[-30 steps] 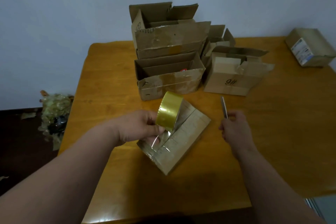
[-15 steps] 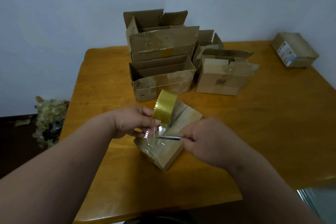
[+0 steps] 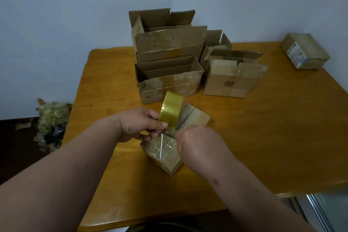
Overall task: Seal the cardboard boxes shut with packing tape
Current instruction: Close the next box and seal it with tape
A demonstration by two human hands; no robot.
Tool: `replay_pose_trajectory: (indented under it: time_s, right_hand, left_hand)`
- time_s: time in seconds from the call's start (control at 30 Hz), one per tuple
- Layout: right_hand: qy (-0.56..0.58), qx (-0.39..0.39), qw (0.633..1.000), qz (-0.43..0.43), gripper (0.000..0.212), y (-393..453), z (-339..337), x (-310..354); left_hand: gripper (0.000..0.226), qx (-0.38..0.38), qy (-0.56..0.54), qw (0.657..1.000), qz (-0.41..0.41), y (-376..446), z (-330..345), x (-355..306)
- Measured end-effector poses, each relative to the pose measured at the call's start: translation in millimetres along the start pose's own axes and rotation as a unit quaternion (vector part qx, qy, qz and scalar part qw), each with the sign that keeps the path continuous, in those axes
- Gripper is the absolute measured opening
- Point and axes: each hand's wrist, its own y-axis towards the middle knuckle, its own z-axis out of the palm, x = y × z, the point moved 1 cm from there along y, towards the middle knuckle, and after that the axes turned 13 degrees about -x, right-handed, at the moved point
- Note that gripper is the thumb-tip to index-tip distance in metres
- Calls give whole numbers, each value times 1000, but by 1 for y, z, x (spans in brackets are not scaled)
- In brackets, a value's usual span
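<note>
Box [image 3: 175, 145], the small closed one, sits on the worktop [image 3: 263, 137] right in front of me, near the front edge, turned at an angle w/ one corner pointing at me. What's changed: a sec ago my right hand [image 3: 197, 147] was off to the right of it w/ the blade pointing up; half a sec ago it had swung in over the box, and now it's tighter in, fingers curled round the knife [image 3: 169, 135], its thin tip lying across the clear strip just below the roll. My left hand [image 3: 143, 126] hasn't let go of the tape roll [image 3: 171, 109]; it pinches the gold roll at its lower rim, roll standing on edge above the box's far half, strip stretched down to the top face. Camera also tipped a bit, so the pile behind shifted in view, not on the worktop.

Meaning, I reckon: strip is laid, cut is the step in hand; once it's severed, the loose end needs pressing down and this box is about done. Open boxes behind [image 3: 169, 73] are untouched, flaps up, so most of the job is left.

Look of the box: plain brown cardboard, flaps down, glossy tape wrinkled over the near end, seam lines showing thru. Can't tell if the blade has bitten yet
</note>
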Motion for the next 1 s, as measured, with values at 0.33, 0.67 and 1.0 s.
replay_pose_trajectory:
  time_s: [0.33,0.67,1.0]
  right_hand:
    - [-6,26,999,24,18,7,0,3]
    - [-17,36,998,48,20,4,-5,7]
    - [90,69,989,99,16,-1,-10,-50]
  left_hand:
    - [14,-9,-26,1000,0,3,-5,6]
    - [20,14,-47,999,2,1,-8,4]
    - [24,-16,-138,990,-35,1,-11,6]
